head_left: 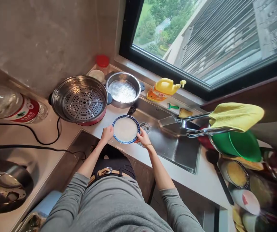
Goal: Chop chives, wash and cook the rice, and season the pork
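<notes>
A round plate (pixel 125 129) with a blue patterned rim and a whitish middle is held level at the counter's front, partly over the sink's left edge. My left hand (pixel 107 134) grips its left rim with the fingers closed. On the opposite rim my right hand (pixel 143 137) is closed too, a thin bracelet at the wrist. Whether the white in the plate is a filling or its own surface, I cannot tell. Just behind it stand a steamer pot (pixel 80 100) with a perforated tray and a shallow metal steamer tier (pixel 123 89).
The steel sink (pixel 177 158) lies to the right, with a faucet (pixel 183 123) and a yellow cloth (pixel 237 116). A yellow detergent jug (pixel 164 90) stands by the window. Cables (pixel 44 147), a large bottle (pixel 27 108) and a metal lid (pixel 5 185) occupy the left counter; a green basin (pixel 240 145) is at right.
</notes>
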The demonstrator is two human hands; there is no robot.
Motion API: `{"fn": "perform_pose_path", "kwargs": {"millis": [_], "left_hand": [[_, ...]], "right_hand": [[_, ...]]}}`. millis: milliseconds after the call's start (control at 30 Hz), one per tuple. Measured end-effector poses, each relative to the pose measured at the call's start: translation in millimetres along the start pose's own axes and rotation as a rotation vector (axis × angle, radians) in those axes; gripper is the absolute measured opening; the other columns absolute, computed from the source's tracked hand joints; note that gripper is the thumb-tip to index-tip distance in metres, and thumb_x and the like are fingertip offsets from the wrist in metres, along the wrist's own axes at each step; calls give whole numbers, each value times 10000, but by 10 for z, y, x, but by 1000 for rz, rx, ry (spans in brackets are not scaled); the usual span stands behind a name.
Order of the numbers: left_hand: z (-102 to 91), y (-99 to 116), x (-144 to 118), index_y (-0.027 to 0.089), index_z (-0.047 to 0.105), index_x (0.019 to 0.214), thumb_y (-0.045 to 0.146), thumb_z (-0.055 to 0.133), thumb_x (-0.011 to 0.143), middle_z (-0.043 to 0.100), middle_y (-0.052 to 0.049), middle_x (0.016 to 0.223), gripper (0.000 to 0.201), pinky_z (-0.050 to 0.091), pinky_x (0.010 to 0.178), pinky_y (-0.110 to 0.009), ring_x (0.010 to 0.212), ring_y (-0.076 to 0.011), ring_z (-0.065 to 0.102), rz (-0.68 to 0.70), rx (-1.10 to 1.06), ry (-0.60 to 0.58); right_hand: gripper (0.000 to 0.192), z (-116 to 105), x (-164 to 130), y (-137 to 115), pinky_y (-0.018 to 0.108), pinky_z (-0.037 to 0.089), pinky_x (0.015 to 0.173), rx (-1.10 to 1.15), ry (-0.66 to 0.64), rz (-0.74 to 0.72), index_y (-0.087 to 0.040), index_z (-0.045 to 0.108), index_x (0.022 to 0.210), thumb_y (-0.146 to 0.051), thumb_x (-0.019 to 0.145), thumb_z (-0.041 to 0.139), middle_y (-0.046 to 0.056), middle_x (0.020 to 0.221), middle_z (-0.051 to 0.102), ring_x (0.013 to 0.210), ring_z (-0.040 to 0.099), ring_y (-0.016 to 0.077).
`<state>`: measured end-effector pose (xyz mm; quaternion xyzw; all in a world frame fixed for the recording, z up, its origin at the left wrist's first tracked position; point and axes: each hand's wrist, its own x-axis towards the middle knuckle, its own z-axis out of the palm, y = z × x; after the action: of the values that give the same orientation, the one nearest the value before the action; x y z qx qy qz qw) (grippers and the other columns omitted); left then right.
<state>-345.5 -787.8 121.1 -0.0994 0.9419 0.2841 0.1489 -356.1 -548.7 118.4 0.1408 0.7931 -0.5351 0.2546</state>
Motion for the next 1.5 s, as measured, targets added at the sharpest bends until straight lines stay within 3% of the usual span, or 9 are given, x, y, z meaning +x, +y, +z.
{"fn": "perform_pose_path", "kwargs": {"millis": [200, 433, 633, 800, 967, 1167, 1300, 1500], "left_hand": [[88, 368, 158, 131, 715, 913, 187, 339, 963, 736, -135, 773, 384, 406, 715, -281, 826, -236, 699, 115, 9, -27], [148, 562, 205, 128, 718, 877, 182, 327, 956, 713, -78, 657, 403, 444, 719, -259, 709, -197, 690, 151, -28, -76], [99, 619, 183, 114, 721, 882, 172, 333, 953, 717, -110, 686, 399, 451, 729, -272, 732, -214, 692, 161, -1, -77], [-66, 645, 188, 121, 731, 872, 172, 346, 944, 717, -118, 691, 395, 452, 724, -271, 744, -223, 692, 154, 24, -50], [-449, 700, 133, 134, 724, 788, 177, 368, 928, 697, -100, 646, 385, 430, 667, -255, 684, -201, 674, 140, -37, 20], [-1220, 695, 6, 140, 690, 696, 180, 396, 888, 647, -51, 579, 354, 391, 593, -232, 584, -157, 605, 92, -89, 183], [-1716, 499, -20, 133, 685, 661, 184, 415, 864, 625, -47, 566, 341, 392, 621, -227, 599, -150, 580, 29, -43, 319], [-2214, -103, 53, 132, 707, 687, 184, 423, 848, 678, -95, 641, 331, 416, 656, -248, 668, -186, 619, -107, 18, 428]], "right_hand": [[759, -310, -107, -12, 323, 604, 540, 34, 78, 33, -125, 323, 1493, -191, 747, 452, -66, 485, 555, 471, 660, 200], [728, -509, -200, 5, 285, 587, 526, 39, 98, 38, -144, 384, 1447, -207, 725, 465, -75, 484, 553, 491, 668, 194], [697, -529, -191, -3, 282, 582, 519, 43, 103, 33, -138, 406, 1408, -189, 714, 459, -87, 457, 536, 469, 655, 189], [633, -472, -239, -131, 311, 600, 551, 36, 94, 22, -163, 440, 1360, -182, 728, 464, -66, 477, 563, 481, 667, 200], [553, -526, -365, -514, 337, 598, 546, -66, 92, -69, -173, 507, 1287, -192, 735, 488, -21, 526, 605, 527, 693, 234], [491, -491, -370, -1246, 331, 582, 524, -210, 42, -255, -180, 554, 1227, -192, 738, 500, 30, 616, 670, 560, 707, 251], [480, -218, -240, -1743, 316, 590, 539, -206, -75, -330, -183, 529, 1235, -169, 757, 489, 20, 609, 674, 586, 717, 241], [448, 486, 124, -2301, 291, 596, 548, -158, -243, -357, -167, 528, 1218, -104, 777, 483, -6, 580, 639, 557, 705, 204]]}}
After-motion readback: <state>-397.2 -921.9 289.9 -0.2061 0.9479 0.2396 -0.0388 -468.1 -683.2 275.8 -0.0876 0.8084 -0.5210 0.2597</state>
